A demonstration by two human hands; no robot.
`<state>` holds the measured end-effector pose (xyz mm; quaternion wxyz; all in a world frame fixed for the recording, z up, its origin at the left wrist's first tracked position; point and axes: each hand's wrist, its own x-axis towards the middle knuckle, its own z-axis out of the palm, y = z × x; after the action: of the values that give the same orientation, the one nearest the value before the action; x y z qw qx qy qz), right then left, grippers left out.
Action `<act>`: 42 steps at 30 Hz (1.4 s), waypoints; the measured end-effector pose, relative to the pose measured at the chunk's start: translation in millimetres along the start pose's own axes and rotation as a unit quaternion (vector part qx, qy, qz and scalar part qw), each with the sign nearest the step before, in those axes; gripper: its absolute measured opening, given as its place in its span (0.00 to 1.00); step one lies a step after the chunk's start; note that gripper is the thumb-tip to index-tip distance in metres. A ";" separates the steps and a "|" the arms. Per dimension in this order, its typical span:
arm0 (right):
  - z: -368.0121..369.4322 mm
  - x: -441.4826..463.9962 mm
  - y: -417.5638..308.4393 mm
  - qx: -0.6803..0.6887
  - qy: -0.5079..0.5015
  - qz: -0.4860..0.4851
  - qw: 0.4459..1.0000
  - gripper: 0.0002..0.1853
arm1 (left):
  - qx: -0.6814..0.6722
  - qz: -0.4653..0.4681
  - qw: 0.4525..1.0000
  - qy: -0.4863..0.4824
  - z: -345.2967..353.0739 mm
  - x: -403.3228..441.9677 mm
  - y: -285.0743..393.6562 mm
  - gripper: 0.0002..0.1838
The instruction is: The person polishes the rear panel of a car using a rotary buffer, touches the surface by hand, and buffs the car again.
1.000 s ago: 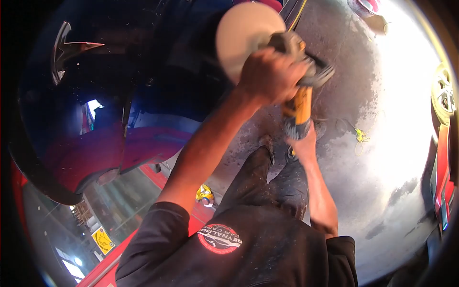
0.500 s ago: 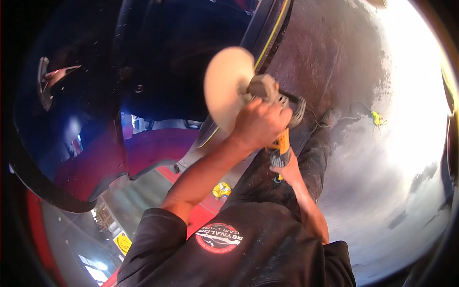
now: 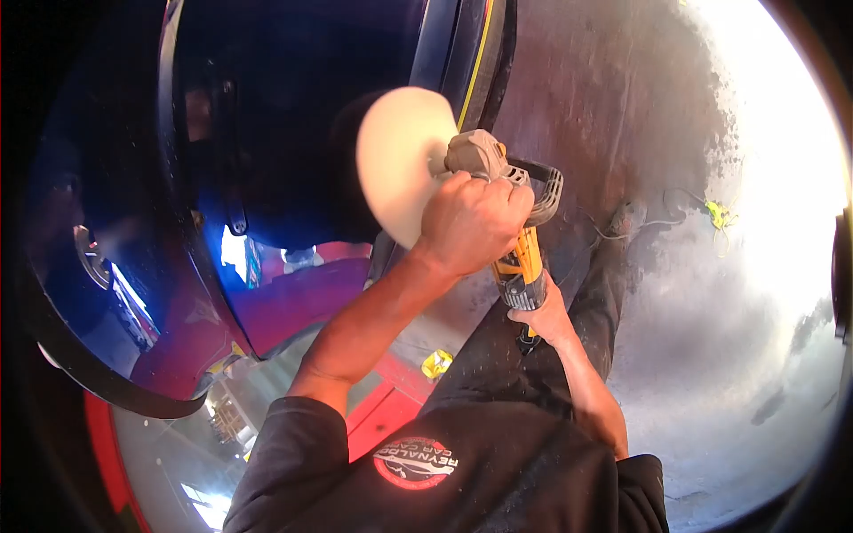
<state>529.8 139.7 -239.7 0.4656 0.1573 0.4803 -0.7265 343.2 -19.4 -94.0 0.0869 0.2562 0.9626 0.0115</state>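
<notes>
A yellow-and-grey power polisher (image 3: 524, 258) with a round, pale foam pad (image 3: 402, 164) is in both my hands. My left hand (image 3: 471, 222) wraps over its grey head, just behind the pad. Lower down, my right hand (image 3: 544, 313) grips the rear handle close to my thighs. The pad faces a glossy dark blue car panel (image 3: 293, 124), its surface smooth with blur. Whether the pad presses fully on the paint I cannot tell. A looped guard handle (image 3: 546, 195) sticks out on the right of the polisher's head.
A door handle (image 3: 91, 256) shows on the car's left part. A dark sill with a yellow line (image 3: 475, 67) runs along the panel's edge. A cord (image 3: 653, 224) leads over the stained concrete floor (image 3: 675, 355) to a yellow-green object (image 3: 718, 214). Another yellow item (image 3: 436, 363) lies by a red area.
The polisher and both hands have shifted slightly left with the pad still facing the car. My view has moved along the car, so a panel gap and the door handle now appear elsewhere.
</notes>
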 end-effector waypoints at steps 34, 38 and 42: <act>-32.6 -29.8 -79.7 -0.237 0.061 -0.032 0.969 0.40 | -0.062 -0.086 0.986 0.125 -56.6 -26.2 14.0 0.15; -21.2 -33.8 -124.9 -0.279 0.075 -0.053 0.956 0.40 | -0.065 -0.110 0.980 0.153 -81.0 -33.0 -3.9 0.21; -17.4 -7.1 -180.4 -0.286 0.098 -0.125 0.945 0.40 | -0.029 -0.083 0.973 0.214 -108.3 6.7 -36.6 0.21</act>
<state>380.4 177.1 -144.0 0.3471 0.0261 0.7270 -0.5919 300.8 -45.5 9.1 -0.1129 0.1646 0.9760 0.0871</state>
